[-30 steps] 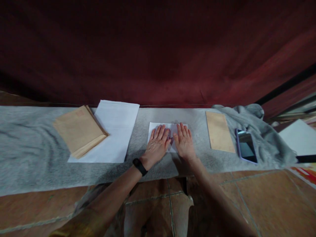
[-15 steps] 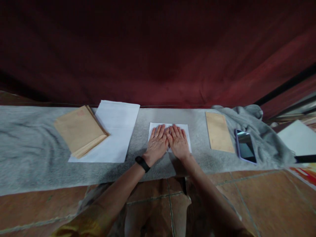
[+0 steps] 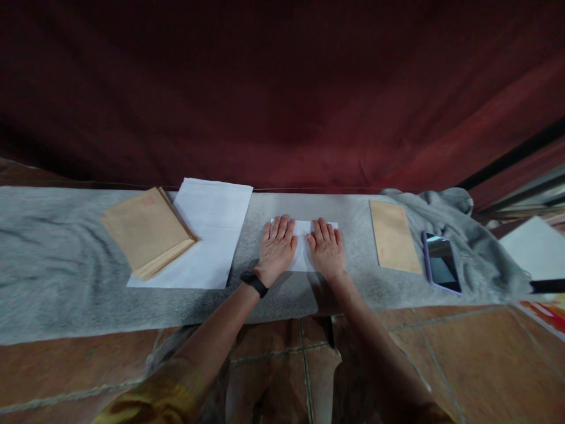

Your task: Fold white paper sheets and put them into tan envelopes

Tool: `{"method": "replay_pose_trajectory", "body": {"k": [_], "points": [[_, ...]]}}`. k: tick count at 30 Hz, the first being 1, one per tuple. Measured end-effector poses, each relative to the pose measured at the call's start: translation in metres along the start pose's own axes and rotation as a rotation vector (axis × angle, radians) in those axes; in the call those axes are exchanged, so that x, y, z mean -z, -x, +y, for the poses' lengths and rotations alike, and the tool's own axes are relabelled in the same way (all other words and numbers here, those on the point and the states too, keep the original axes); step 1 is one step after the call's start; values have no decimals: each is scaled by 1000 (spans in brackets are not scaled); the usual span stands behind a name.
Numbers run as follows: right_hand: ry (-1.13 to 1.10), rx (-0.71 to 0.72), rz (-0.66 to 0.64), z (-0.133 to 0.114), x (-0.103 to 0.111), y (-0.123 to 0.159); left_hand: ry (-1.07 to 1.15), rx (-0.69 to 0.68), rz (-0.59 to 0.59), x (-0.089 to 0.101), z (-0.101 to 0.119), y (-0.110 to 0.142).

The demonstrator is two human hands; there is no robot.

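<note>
A white sheet of paper (image 3: 302, 253), apparently folded, lies on the grey cloth in front of me. My left hand (image 3: 278, 247) rests flat on its left side with the fingers stretched out. On the right side of the paper my right hand (image 3: 326, 247) lies flat too, fingers extended and slightly spread. A strip of the paper shows between the two hands; much of the rest is hidden beneath them. Neither hand grips anything. A black band (image 3: 255, 284) is around my left wrist.
To the left, a stack of brown envelopes (image 3: 145, 229) sits partly on larger white sheets (image 3: 216, 235). One brown envelope (image 3: 396, 235) lies at the right, beside a phone (image 3: 442, 264). The grey cloth (image 3: 57, 265) is bunched at its right end. A dark red curtain (image 3: 282, 118) hangs behind.
My hands have slid apart from the middle of the paper, the left one leftward and the right one slightly rightward. Both stay flat on the sheet.
</note>
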State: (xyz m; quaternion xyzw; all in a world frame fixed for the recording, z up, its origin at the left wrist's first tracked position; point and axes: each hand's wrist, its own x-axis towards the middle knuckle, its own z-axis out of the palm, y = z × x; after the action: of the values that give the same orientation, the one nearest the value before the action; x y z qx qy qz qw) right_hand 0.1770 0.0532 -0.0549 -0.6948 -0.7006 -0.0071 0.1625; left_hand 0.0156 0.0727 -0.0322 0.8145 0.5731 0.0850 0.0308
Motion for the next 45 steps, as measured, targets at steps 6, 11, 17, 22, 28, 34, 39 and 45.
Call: {"method": "replay_pose_trajectory", "body": {"k": [6,11,17,22,28,34,39,45], "points": [[26,-41,6,6,0,1,-12,38,-15,1,-5,-1],[41,-61,-2,14,1,3,-26,55,-27,4,-6,1],[52,-93,0,24,4,5,-39,71,-6,6,-10,4],[58,-123,10,30,8,10,-25,99,8,7,-14,4],[7,-91,45,25,14,13,-1,30,53,16,-6,11],[-97,97,-39,1,19,19,66,-222,13,10,10,25],[-99,181,-105,-11,17,25,45,-285,-4,0,16,32],[-57,159,-109,-8,15,23,43,-267,-11,2,16,30]]}}
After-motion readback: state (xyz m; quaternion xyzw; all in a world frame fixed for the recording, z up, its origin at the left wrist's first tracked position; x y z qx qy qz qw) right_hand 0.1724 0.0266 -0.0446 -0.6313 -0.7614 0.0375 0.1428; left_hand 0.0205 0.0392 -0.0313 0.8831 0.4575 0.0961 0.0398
